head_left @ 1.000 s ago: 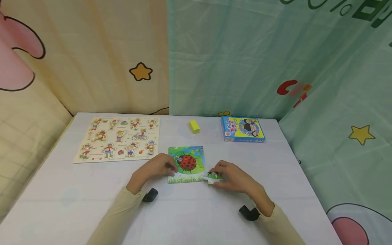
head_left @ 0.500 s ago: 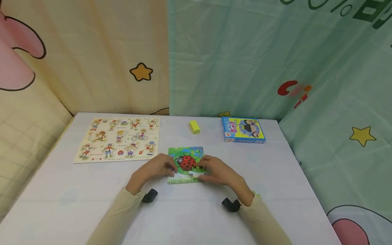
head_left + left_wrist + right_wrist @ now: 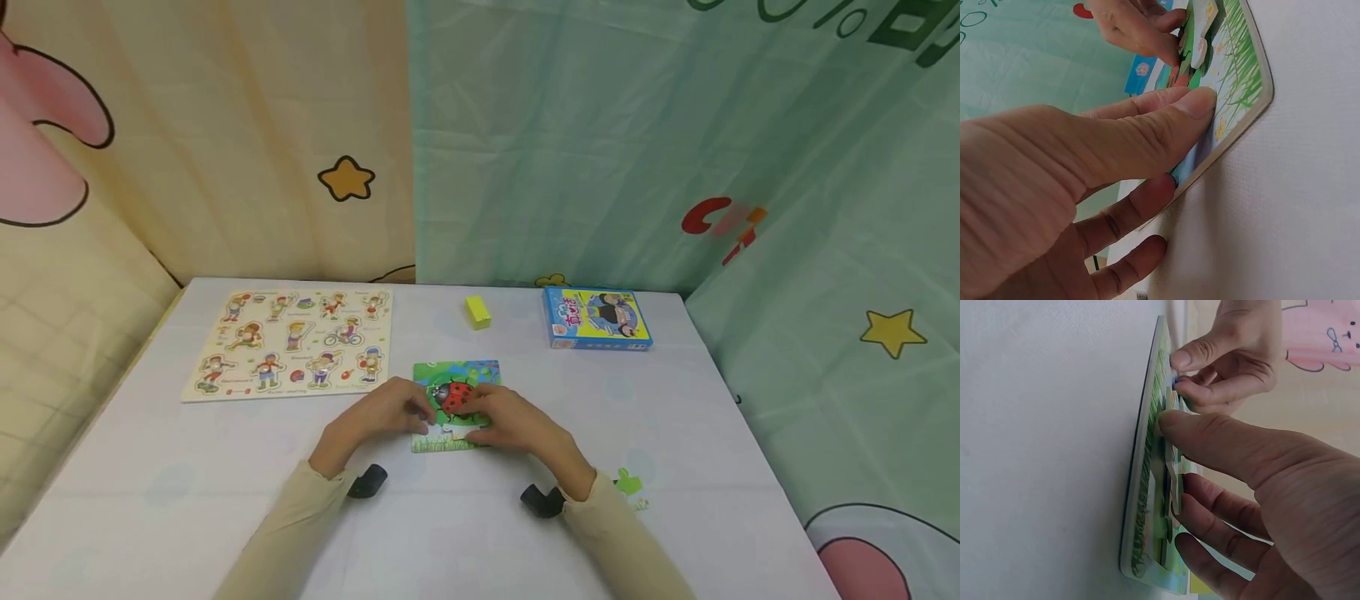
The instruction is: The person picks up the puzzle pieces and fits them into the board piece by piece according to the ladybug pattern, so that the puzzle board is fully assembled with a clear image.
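A ladybug jigsaw puzzle (image 3: 431,445) lies on the table in a tray with a grassy lower border. My left hand (image 3: 384,410) holds the tray at its left side; in the left wrist view the thumb (image 3: 1194,103) lies on the printed face and fingertips meet the edge. With thumb and fingers, my right hand (image 3: 513,421) pinches a white-and-green puzzle piece (image 3: 1201,47) over the lower middle of the puzzle. Seen from the right wrist, this piece (image 3: 1174,465) is raised slightly above the tray. The right hand covers part of the ladybug and the puzzle's right side.
Another green puzzle piece (image 3: 628,483) lies beside the right sleeve, partly covered by it. At the back left is a wooden board of sports figures (image 3: 296,342). A yellow block (image 3: 477,312) and a blue-and-yellow box (image 3: 597,319) stand behind the puzzle.
My right hand has carried the puzzle piece leftward from beside the tray to over its lower middle. The loose green piece has come into sight. My left hand has stayed put.
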A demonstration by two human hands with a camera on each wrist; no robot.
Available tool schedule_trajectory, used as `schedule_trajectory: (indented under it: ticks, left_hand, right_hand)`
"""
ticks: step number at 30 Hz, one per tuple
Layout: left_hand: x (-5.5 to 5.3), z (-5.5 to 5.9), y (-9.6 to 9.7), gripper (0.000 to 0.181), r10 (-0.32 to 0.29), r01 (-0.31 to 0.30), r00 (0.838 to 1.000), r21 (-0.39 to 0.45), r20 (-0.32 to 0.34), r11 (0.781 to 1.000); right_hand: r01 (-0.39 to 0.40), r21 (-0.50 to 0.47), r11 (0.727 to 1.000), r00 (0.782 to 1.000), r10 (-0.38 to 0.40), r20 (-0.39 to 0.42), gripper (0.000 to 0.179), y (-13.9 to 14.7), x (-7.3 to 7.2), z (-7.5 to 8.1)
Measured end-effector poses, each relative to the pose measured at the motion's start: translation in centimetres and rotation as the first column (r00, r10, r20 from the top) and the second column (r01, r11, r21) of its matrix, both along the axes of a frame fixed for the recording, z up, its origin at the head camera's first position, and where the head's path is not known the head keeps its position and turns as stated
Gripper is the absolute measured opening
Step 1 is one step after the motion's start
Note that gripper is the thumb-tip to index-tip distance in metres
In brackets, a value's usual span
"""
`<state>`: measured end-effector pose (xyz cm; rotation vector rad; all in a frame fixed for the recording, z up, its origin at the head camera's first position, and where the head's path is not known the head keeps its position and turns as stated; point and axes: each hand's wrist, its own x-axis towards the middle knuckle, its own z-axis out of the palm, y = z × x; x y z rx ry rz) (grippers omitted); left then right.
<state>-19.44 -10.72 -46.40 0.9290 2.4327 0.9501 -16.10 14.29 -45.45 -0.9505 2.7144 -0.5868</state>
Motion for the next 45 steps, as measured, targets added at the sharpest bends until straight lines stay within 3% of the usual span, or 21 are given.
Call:
schedule_trajectory:
  ticks: [3, 10, 16, 25, 33, 45]
  left_hand:
    - [0.1, 0.1, 0.1, 0.012, 0.003, -0.003, 1.000, -0.027, -0.022, 1.000]
    - [1.0, 0.8, 0.7, 0.016, -0.015, -0.003, 0.988, -0.115, -0.153, 0.993]
    - [2.3, 1.5, 1.6, 0.025, -0.040, 0.006, 0.985, -0.198, -0.168, 0.980]
    - [5.7, 3.1, 1.9, 0.045, -0.039, -0.018, 0.986, -0.332, -0.164, 0.943]
    - [8.4, 2.7, 1.4, 0.058, -0.011, -0.053, 0.982, -0.336, -0.186, 0.940]
    - [8.7, 1.7, 1.9, 0.064, -0.024, -0.090, 0.952, -0.356, -0.304, 0.930]
  right_hand:
    - [0.006, 0.004, 1.000, 1.000, -0.006, 0.006, 0.038, -0.2, 0.0, -0.3]
    - [-0.008, -0.009, 1.000, 1.000, 0.008, 0.002, 0.040, -0.3, 0.1, -0.6]
    - [-0.020, -0.030, 0.999, 1.000, 0.020, -0.007, 0.041, -0.2, 0.2, -0.6]
    - [-0.026, -0.028, 0.999, 1.000, 0.026, -0.015, 0.042, -0.6, 0.3, -0.4]
    - [-0.010, 0.005, 1.000, 1.000, 0.011, -0.025, 0.041, -0.9, 0.6, -0.4]
    - [-0.012, -0.042, 0.999, 0.999, 0.011, -0.034, 0.035, 0.0, 0.6, -0.8]
